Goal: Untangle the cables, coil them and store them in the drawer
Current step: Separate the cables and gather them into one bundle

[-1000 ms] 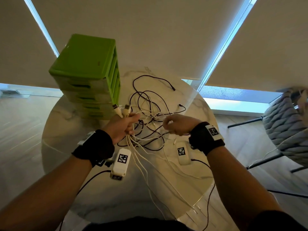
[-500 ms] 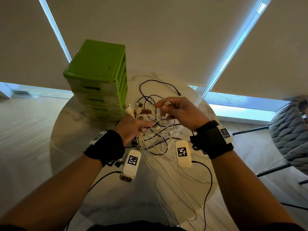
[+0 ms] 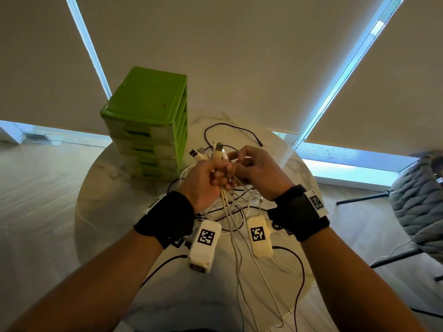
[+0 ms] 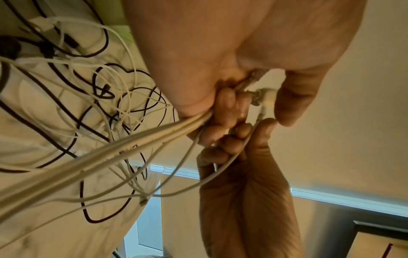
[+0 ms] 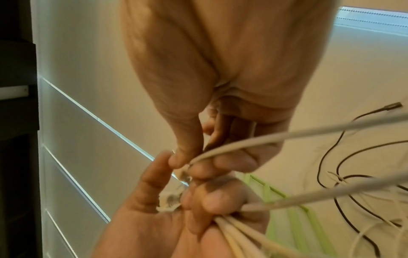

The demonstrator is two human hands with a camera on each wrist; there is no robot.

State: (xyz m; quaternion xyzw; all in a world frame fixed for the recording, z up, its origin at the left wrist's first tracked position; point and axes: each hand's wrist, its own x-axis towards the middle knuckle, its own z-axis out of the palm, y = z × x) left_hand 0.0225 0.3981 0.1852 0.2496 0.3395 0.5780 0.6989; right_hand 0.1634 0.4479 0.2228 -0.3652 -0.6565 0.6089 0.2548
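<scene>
Several white cables [image 3: 231, 212] are bunching in our left hand [image 3: 203, 180], raised above the bench [image 3: 115, 236]. We are closing the left grip round them as a fist; their plug ends [image 3: 208, 152] are sticking up past the knuckles, and the strands are trailing down toward us, over the bench edge.

Our right hand [image 3: 256, 171] is working just beside the left, touching it. In the right wrist view, thumb and forefinger are pinching one white cable [image 5: 264, 139] close to its end, right at the left hand's fingers [image 5: 212, 197]. The left wrist view is showing the same: the right hand's fingers [image 4: 234, 141] are curling round a thin white strand beside the left fist's bundle [image 4: 132, 144].

The remaining tangle [image 4: 92, 97], black and white strands looped through one another, is lying on the bench under both hands. One black cable [image 3: 230, 130] is arcing away toward the far rim, its plug resting on the marble.

The green drawer unit [image 3: 148, 121] is standing on the bench at far left, near the tangle. We are seeing all its drawers pushed in; no cable is inside as far as we can tell.
</scene>
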